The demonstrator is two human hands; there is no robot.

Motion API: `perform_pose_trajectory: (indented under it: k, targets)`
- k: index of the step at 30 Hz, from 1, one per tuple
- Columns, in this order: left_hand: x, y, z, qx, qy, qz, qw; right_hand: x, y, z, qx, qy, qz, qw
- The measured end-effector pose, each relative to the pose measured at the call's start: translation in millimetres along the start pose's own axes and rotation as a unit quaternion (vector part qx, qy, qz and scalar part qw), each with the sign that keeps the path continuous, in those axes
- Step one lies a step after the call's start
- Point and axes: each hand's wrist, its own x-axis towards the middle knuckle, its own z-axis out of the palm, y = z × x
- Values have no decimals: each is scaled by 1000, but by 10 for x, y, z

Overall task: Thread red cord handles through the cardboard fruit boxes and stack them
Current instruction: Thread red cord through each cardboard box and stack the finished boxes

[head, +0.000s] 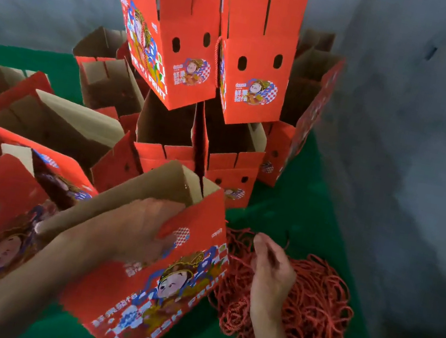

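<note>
Reaching forward, our left hand [142, 232] grips the nearest box [156, 270] by its top edge, while our right hand [269, 269], fingers loosely curled, pinches into the cord pile [310, 306] beside it.

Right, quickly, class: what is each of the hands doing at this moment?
Left hand: grips the top edge of the nearest fruit box.
Right hand: over the pile of red cords, fingers curled; blurred, so any cord held cannot be told.
</note>
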Motion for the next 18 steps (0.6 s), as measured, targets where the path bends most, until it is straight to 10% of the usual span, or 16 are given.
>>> perform_pose_trajectory:
  k: [12, 18]
  targets:
    - [147, -73, 168, -12, -5, -77, 997, -131, -129, 219, -108, -220, -32, 969]
    - [168, -133, 223, -290, -44, -126, 948, -107, 213, 447, -188, -297, 28, 936]
